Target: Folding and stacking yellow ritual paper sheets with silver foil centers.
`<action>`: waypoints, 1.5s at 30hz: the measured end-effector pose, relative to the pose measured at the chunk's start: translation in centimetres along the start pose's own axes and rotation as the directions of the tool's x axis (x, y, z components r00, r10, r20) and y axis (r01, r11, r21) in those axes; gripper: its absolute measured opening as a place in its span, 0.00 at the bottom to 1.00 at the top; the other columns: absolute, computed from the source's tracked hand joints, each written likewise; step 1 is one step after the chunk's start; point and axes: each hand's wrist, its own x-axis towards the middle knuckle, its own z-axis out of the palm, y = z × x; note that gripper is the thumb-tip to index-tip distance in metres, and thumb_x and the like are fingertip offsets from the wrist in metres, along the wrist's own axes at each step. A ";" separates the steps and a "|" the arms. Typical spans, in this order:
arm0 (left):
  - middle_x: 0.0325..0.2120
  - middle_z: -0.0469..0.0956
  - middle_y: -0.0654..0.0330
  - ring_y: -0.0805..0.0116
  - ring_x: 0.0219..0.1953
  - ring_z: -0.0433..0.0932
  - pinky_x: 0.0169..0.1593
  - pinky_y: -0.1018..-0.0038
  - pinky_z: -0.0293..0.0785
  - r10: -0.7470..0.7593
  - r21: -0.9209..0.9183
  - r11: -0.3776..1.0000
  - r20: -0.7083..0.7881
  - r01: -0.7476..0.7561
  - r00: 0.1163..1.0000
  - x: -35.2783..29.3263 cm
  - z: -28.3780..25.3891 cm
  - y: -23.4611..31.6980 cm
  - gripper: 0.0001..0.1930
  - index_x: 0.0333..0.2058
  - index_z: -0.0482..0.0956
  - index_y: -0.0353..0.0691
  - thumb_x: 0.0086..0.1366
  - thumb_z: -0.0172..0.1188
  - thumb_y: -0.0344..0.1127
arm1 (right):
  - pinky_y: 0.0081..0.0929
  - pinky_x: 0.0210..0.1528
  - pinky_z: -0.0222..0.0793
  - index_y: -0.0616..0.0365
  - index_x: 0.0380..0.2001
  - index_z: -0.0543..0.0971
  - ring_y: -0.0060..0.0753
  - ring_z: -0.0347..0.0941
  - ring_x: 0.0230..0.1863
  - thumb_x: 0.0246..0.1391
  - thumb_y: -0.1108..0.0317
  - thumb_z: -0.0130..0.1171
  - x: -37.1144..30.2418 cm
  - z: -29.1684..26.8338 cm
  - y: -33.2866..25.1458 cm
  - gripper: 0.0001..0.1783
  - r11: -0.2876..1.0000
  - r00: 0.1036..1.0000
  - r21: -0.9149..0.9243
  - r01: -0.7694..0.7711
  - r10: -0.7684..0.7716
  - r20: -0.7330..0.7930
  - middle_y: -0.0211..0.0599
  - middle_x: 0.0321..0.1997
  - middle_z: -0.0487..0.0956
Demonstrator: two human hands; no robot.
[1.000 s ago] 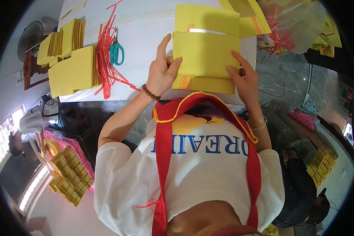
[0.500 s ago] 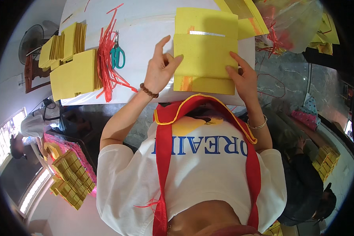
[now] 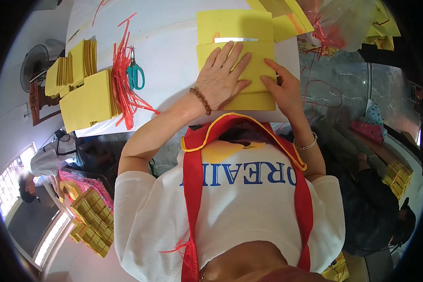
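Observation:
A stack of yellow paper sheets (image 3: 235, 26) lies in front of me at the table's near edge, with a silver strip and an orange patch showing on it. Flat across its lower left part rests my left hand (image 3: 223, 75), fingers spread, a beaded bracelet at the wrist. At the right edge of the stack is my right hand (image 3: 285, 89), its thumb and forefinger apart and touching the paper's side. Neither hand is closed round anything.
Left on the white table (image 3: 169, 47) lie red plastic strips (image 3: 123, 80), teal-handled scissors (image 3: 135, 73) and yellow paper bundles (image 3: 87, 94). More yellow paper (image 3: 286, 23) and a clear plastic bag (image 3: 345, 23) are at the upper right. Two people sit behind, one each side.
My left hand has come down from beside the stack and now lies flat on it. My right hand stays at the right edge. The view has shifted slightly.

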 end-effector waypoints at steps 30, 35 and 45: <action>0.49 0.65 0.51 0.56 0.50 0.63 0.49 0.62 0.60 0.108 -0.025 0.994 0.041 -0.107 0.993 -1.8 -1.3 -0.1 0.25 0.49 0.69 0.41 0.53 0.58 0.46 | 0.52 0.62 0.41 0.49 0.53 0.69 0.39 0.51 0.65 0.52 0.59 0.50 -4.5 1.4 1.8 0.24 0.563 0.828 -0.610 0.557 -0.429 0.360 0.31 0.63 0.61; 0.45 0.68 0.49 0.57 0.45 0.67 0.45 0.65 0.64 0.159 0.154 0.976 -0.014 -0.156 0.987 -1.8 -1.0 0.7 0.25 0.47 0.70 0.36 0.51 0.56 0.42 | 0.35 0.59 0.54 0.61 0.51 0.68 0.36 0.65 0.56 0.57 0.61 0.48 -2.5 -2.5 1.3 0.21 0.927 0.933 0.354 -0.124 -0.012 0.359 0.41 0.51 0.73; 0.28 0.73 0.57 0.63 0.32 0.70 0.33 0.72 0.68 0.128 -0.036 0.991 -0.071 -0.131 0.989 -0.3 -2.5 -0.3 0.19 0.41 0.73 0.37 0.46 0.54 0.30 | 0.26 0.46 0.66 0.60 0.45 0.71 0.27 0.73 0.40 0.60 0.65 0.44 -1.0 -2.7 2.9 0.14 0.839 0.995 0.544 0.006 0.051 -0.089 0.36 0.37 0.76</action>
